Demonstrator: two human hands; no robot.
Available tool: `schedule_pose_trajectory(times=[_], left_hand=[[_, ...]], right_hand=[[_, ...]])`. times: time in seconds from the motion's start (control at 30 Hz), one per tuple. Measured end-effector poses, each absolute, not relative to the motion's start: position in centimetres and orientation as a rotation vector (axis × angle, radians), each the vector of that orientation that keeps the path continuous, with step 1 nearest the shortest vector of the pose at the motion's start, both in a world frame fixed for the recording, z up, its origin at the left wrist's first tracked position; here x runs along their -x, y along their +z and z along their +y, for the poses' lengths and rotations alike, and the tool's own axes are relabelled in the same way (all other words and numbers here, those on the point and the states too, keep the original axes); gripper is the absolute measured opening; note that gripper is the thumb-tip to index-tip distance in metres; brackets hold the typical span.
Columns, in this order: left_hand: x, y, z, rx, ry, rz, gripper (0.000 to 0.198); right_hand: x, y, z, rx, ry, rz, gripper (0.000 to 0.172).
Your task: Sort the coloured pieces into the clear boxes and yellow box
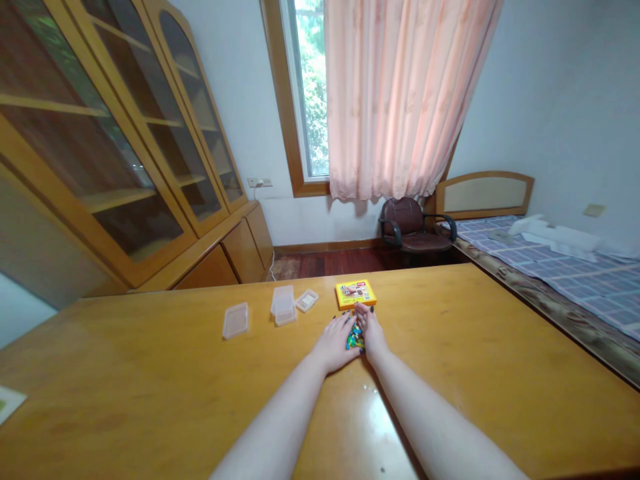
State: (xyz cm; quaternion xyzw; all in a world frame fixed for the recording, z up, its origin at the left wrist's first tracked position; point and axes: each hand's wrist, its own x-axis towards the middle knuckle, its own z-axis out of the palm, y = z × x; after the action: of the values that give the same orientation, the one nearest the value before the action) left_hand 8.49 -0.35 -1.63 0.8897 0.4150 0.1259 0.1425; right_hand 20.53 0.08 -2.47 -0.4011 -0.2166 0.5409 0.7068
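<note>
On the wooden table, a small heap of multicoloured pieces [355, 337], mostly blue, green and yellow, sits between my two hands. They are too small to name. My left hand [334, 345] curves around the heap's left and near side, fingers stretched forward. On the other side, my right hand [373, 333] stands on edge with its fingers extended, touching or almost touching the pieces. Neither hand is closed. Just beyond my fingertips lies a flat yellow box [356, 293] with a printed picture on top.
Left of the box are a small clear case [307, 300], stacked clear plastic containers [283, 305] and a separate clear lid or tray [235, 321]. The wooden table [150, 373] borders a bed [565, 267] on the right. Behind it stands a brown armchair [413, 227]; a glass-door cabinet [200, 220] is left.
</note>
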Motion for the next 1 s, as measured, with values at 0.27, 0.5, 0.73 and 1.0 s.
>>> schedule_pose_trajectory(times=[0.27, 0.5, 0.73, 1.0], left_hand=[[-9.3, -2.0, -0.5, -2.590, 0.438, 1.229, 0.053], [-9.5, -1.2, -1.3, -2.518, 0.441, 1.372, 0.028], [-9.6, -1.2, -1.2, -2.553, 0.380, 1.526, 0.020], [-8.9, -1.5, -0.5, -2.481, 0.539, 1.562, 0.022]], right_hand=[[-21.8, -3.3, 0.8, 0.974, 1.307, -0.567, 0.049], [-21.3, -4.0, 1.1, 1.107, 1.202, -0.736, 0.063], [-18.9, -4.7, 0.5, 1.087, 1.159, -0.746, 0.058], [-19.3, -3.9, -0.5, 1.047, 1.104, -0.755, 0.053]])
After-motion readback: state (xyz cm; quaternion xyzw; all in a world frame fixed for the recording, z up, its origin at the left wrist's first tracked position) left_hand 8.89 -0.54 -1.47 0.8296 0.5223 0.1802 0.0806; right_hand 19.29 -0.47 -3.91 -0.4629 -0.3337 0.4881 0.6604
